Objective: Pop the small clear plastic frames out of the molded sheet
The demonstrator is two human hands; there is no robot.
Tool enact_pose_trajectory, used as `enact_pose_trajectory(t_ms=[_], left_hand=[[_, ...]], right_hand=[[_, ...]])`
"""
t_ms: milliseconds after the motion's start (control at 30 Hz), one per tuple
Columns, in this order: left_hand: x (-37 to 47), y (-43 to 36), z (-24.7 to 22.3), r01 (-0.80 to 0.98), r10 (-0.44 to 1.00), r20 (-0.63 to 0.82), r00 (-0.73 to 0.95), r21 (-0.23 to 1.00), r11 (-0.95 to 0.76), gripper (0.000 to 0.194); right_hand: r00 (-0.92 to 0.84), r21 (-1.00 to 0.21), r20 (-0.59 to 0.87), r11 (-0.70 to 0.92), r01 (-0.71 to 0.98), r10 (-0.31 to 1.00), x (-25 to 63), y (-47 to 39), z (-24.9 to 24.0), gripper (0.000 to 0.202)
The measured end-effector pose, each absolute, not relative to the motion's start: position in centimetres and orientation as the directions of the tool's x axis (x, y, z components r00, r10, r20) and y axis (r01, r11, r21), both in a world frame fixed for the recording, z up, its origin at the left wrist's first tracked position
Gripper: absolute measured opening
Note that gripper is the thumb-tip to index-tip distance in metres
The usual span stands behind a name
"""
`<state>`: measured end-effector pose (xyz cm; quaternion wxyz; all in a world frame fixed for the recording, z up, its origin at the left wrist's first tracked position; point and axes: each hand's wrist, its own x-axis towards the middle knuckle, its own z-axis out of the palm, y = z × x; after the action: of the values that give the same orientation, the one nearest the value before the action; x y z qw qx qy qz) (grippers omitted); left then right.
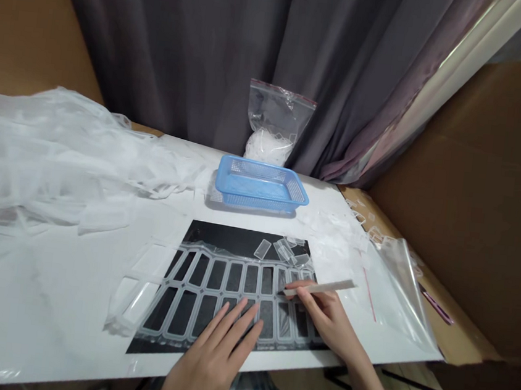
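A clear plastic sheet [201,291] with two rows of rounded rectangular frames lies over a black mat [219,236]. My left hand [221,346] rests flat on its lower middle, fingers spread. Between the fingers of my right hand [323,310] is a thin, flat whitish strip [337,286]. Its lower-left end meets the sheet near the upper row's right part, and the other end sticks out to the right. Several small clear rectangular pieces [285,250] lie loose on the mat just above the sheet, beyond my right hand.
Behind the mat stands a blue basket [264,204], with a zip bag of white bits [269,146] behind it. Translucent sheets [54,161] pile up at left. A clear plastic bag [389,295] and a pink-handled tool [437,305] lie right. Cardboard walls [488,200] flank the table.
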<state>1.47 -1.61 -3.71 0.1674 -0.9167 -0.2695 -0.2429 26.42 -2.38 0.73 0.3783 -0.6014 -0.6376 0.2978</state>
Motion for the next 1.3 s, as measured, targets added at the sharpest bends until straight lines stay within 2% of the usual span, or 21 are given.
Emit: enact_pose_trajectory(t_ms=[333,567,700,833,967,1067,1167,1300], left_hand=[[1.5,-1.6,-3.9,0.578,0.413,0.560,0.718,-0.151,-0.802,0.060],[1.5,-1.6,-4.1,0.570,0.432,0.575,0.695,-0.074,-0.819,0.048],[1.4,-1.5,-4.2,0.556,0.433,0.568,0.700,-0.053,-0.829,0.046],[1.4,-1.6,-4.1,0.565,0.428,0.576,0.697,-0.074,-0.822,0.047],[1.3,-1.7,-4.0,0.574,0.425,0.566,0.706,-0.106,-0.812,0.058],[1.3,-1.7,-4.1,0.572,0.423,0.563,0.710,-0.111,-0.813,0.061],[1.3,-1.7,-3.7,0.576,0.423,0.576,0.700,-0.105,-0.811,0.057],[1.8,-1.9,-3.1,0.619,0.489,0.585,0.647,-0.029,-0.785,0.051]], right_hand=[[-0.068,-0.797,0.153,0.163,0.582,0.986,26.3,-2.5,0.9,0.031],[-0.319,-0.512,0.260,0.410,0.755,0.912,25.8,-3.4,1.2,0.031],[-0.271,-0.421,0.332,0.399,0.815,0.904,27.1,-3.2,0.6,0.034],[-0.104,-0.421,0.449,0.313,0.852,0.888,29.5,-2.6,0.2,0.032],[0.130,-0.387,0.614,0.154,0.909,0.779,32.0,-2.0,0.3,0.027],[0.210,-0.402,0.658,0.102,0.910,0.723,32.9,-1.9,0.6,0.031],[0.255,-0.439,0.643,0.075,0.895,0.722,32.3,-2.3,0.7,0.032],[0.203,-0.635,0.497,0.194,0.748,0.843,29.8,-3.9,0.9,0.028]])
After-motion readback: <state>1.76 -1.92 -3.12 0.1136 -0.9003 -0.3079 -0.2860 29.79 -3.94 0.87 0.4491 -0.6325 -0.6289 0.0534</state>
